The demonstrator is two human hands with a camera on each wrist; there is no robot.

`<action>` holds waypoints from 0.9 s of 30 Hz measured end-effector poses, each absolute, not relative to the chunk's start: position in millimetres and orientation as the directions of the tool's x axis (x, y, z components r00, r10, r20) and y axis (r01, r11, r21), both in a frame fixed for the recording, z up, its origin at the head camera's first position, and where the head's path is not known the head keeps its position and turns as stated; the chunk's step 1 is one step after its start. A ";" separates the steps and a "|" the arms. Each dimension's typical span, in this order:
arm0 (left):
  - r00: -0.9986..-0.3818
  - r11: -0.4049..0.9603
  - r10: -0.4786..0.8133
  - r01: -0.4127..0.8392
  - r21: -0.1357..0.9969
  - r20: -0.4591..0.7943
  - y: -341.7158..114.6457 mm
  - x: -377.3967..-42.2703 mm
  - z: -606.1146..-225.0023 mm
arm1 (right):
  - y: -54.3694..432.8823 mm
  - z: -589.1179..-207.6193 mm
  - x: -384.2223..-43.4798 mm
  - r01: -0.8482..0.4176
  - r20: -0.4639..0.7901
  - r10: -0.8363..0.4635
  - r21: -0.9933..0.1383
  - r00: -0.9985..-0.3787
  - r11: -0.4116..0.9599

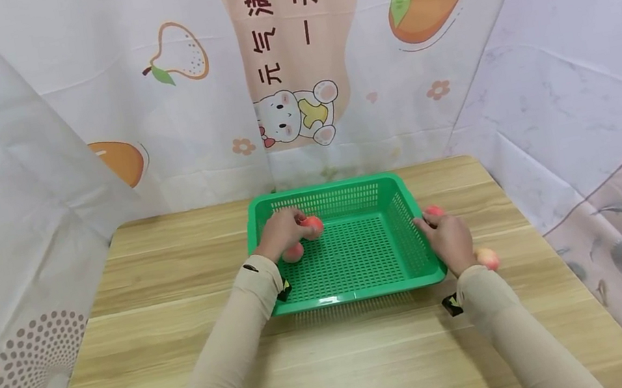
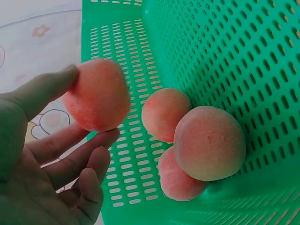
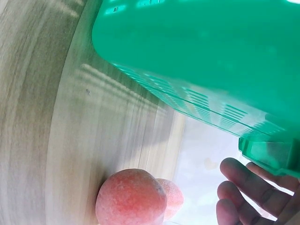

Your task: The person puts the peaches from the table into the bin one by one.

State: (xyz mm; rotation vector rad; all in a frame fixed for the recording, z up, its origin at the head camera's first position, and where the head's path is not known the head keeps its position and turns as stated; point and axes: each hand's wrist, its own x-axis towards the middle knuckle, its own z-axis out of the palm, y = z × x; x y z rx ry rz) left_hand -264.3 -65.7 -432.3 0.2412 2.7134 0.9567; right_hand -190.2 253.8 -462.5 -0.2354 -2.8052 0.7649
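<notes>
On the wooden table (image 1: pixel 354 367) stands a green basket (image 1: pixel 360 258), with the right hand (image 1: pixel 449 242) at its right side, fingers loosely bent, though I cannot tell whether they grip it. Over the basket's left part, the left hand (image 1: pixel 280 230) pinches a peach (image 2: pixel 98 96) between thumb and fingers, near three peaches (image 2: pixel 211 143) clustered inside. A light, even pinch, released only once the fruit touches the basket floor, would likely spare its skin.

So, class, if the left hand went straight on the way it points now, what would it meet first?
Probably the green basket's far wall, beyond the peach in the left hand, though how far off is unclear.
</notes>
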 end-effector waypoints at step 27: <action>-0.877 0.862 0.437 0.344 0.372 -0.201 -50.7 -260.6 -459.8 | 252.4 -459.3 -190.2 0.095 0.163 0.205 -0.513 -0.965 0.853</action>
